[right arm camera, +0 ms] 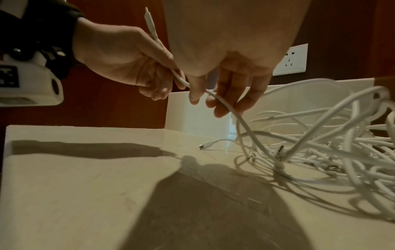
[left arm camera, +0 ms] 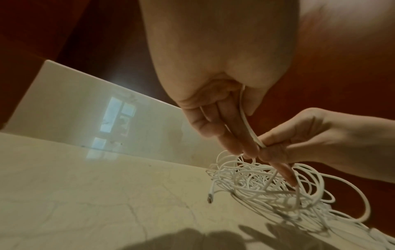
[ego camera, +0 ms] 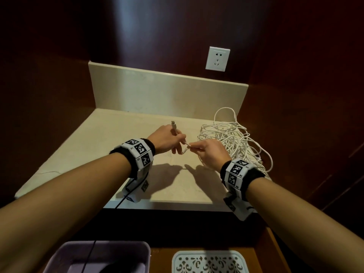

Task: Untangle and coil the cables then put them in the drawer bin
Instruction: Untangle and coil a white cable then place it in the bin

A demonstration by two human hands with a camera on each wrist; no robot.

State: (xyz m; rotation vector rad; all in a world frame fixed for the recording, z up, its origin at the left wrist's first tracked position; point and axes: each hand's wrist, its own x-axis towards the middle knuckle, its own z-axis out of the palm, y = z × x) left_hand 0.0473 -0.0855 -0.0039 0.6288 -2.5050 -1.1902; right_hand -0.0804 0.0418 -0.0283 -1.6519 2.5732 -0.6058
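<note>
A tangle of white cables (ego camera: 232, 138) lies on the right part of the beige countertop (ego camera: 110, 154). My left hand (ego camera: 177, 143) grips one white cable (ego camera: 187, 145) near its end, and the plug (ego camera: 174, 125) sticks up above the fist. Just to its right, my right hand (ego camera: 199, 149) pinches the same cable between thumb and fingers. In the right wrist view the cable (right arm camera: 226, 104) runs from the left hand (right arm camera: 149, 74) through the right hand (right arm camera: 211, 99) down into the tangle (right arm camera: 320, 143). A loose plug (right arm camera: 204, 146) lies at the pile's left edge.
A white wall socket (ego camera: 217, 59) sits above the backsplash (ego camera: 167, 91). Dark wood walls close in both sides. Below the counter's front edge, an open drawer holds a purple bin (ego camera: 65, 255) on the left and a white patterned bin (ego camera: 242, 257) on the right.
</note>
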